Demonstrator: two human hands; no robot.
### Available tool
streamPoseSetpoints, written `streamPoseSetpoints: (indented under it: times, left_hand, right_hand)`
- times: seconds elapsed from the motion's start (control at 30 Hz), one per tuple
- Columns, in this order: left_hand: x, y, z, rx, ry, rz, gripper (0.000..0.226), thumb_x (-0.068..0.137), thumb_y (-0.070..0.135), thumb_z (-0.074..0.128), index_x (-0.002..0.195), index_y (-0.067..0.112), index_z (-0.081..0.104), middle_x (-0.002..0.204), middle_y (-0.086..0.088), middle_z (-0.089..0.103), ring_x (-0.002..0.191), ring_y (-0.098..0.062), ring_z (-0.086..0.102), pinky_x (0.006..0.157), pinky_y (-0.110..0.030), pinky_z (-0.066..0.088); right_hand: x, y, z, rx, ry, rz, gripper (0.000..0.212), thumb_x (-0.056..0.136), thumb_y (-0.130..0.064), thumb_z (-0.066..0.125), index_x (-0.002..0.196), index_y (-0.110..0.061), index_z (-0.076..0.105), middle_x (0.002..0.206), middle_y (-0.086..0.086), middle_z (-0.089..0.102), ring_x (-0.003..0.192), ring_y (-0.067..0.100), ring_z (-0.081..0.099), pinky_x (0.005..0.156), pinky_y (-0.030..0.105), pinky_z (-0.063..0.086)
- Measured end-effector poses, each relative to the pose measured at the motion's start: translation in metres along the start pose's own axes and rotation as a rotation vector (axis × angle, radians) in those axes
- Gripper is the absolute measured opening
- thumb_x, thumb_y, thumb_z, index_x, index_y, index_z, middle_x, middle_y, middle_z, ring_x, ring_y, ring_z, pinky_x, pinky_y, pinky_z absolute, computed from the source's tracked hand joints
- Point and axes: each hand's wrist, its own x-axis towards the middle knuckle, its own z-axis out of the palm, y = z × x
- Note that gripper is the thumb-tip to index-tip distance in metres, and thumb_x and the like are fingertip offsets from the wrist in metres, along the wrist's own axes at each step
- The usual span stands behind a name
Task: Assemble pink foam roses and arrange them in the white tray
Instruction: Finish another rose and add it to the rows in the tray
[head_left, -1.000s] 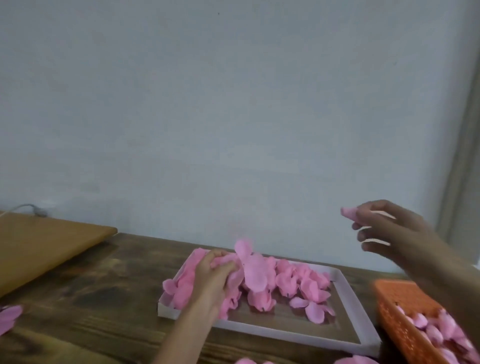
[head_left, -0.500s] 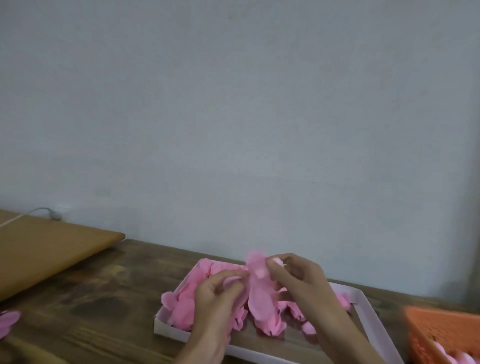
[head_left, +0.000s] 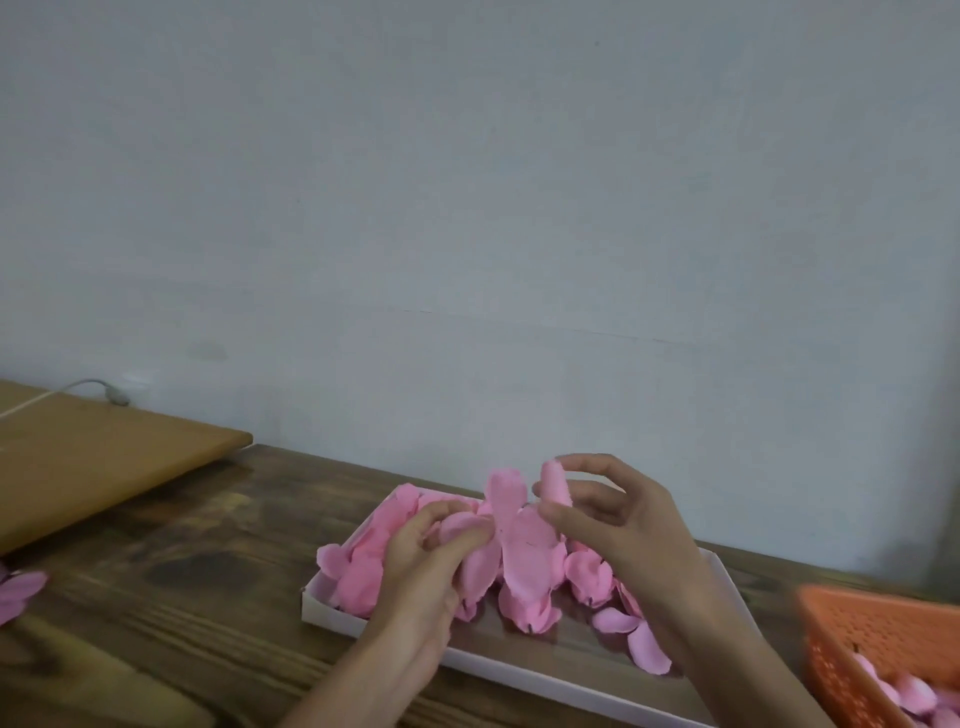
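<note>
**Dark wooden table (head_left: 182, 571), a rose half built over the tray**

A cluster of pink foam petals (head_left: 527, 551) stands above the middle of the white tray (head_left: 332, 616), one petal pointing up at 12 o'clock. The left hand (head_left: 421, 566) grips the cluster from its 9 o'clock side, fingers curled and pinching the petals against the thumb. At 2 o'clock from the cluster, the right hand (head_left: 623, 525) pinches a small rolled pink bud (head_left: 555, 483) at its fingertips, with the other fingers loosely spread and bent.

More loose petals (head_left: 358, 577) lie heaped in the tray, thickest toward its 9 o'clock end, with a few flat ones toward 4 o'clock.

An orange basket (head_left: 883, 639) sits at 3 o'clock from the tray, with pink pieces in it. At 9 o'clock, by the table's edge, lie a few stray petals (head_left: 21, 592). A light wooden board (head_left: 93, 467) rests at 10 o'clock with a grey cable (head_left: 78, 389) behind it, against a pale wall (head_left: 467, 208).
</note>
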Motion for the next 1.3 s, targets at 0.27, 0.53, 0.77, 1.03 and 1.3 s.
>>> streamPoseSetpoints:
  times: [0.27, 0.53, 0.77, 1.03, 1.3]
  left_hand:
    - [-0.001, -0.001, -0.002, 0.083, -0.093, 0.002, 0.026, 0.096, 0.004, 0.069, 0.121, 0.003, 0.072, 0.113, -0.021, 0.077, 0.114, -0.037, 0.072, 0.105, -0.064, 0.052]
    - [-0.002, -0.007, 0.001, 0.051, -0.071, 0.013, 0.018, 0.093, 0.007, 0.074, 0.108, 0.012, 0.081, 0.112, -0.020, 0.077, 0.111, -0.040, 0.072, 0.102, -0.068, 0.045]
    - [-0.002, -0.009, 0.001, 0.051, -0.060, 0.022, 0.018, 0.089, 0.011, 0.078, 0.105, 0.016, 0.082, 0.114, -0.014, 0.078, 0.110, -0.036, 0.073, 0.101, -0.076, 0.044]
    - [-0.003, -0.009, 0.003, 0.034, -0.088, 0.035, 0.029, 0.075, 0.023, 0.086, 0.102, 0.016, 0.080, 0.111, -0.016, 0.077, 0.108, -0.040, 0.073, 0.079, -0.053, 0.049]
    - [-0.001, -0.008, 0.002, 0.037, -0.140, 0.016, 0.035, 0.075, 0.027, 0.085, 0.108, 0.017, 0.081, 0.113, -0.016, 0.078, 0.106, -0.038, 0.075, 0.093, -0.067, 0.057]
  right_hand:
    - [0.000, 0.005, 0.005, -0.067, -0.067, -0.067, 0.015, 0.088, 0.001, 0.076, 0.100, -0.007, 0.071, 0.104, 0.002, 0.078, 0.096, 0.024, 0.076, 0.071, 0.021, 0.057]
    - [0.001, 0.010, 0.005, -0.119, -0.086, -0.084, 0.018, 0.085, 0.002, 0.078, 0.098, -0.008, 0.071, 0.100, -0.001, 0.078, 0.091, 0.023, 0.077, 0.070, 0.021, 0.057]
    - [0.003, 0.014, 0.004, -0.157, -0.095, -0.072, 0.019, 0.085, -0.001, 0.080, 0.099, -0.008, 0.071, 0.101, -0.001, 0.078, 0.092, 0.024, 0.076, 0.072, 0.027, 0.061]
    - [0.003, 0.015, 0.003, -0.133, -0.116, -0.078, 0.019, 0.084, 0.003, 0.079, 0.098, -0.006, 0.071, 0.098, 0.004, 0.077, 0.090, 0.027, 0.076, 0.072, 0.031, 0.063]
    - [0.005, 0.017, 0.001, -0.237, -0.142, -0.125, 0.019, 0.085, 0.002, 0.078, 0.096, -0.014, 0.075, 0.097, 0.000, 0.078, 0.092, 0.021, 0.077, 0.077, 0.034, 0.063]
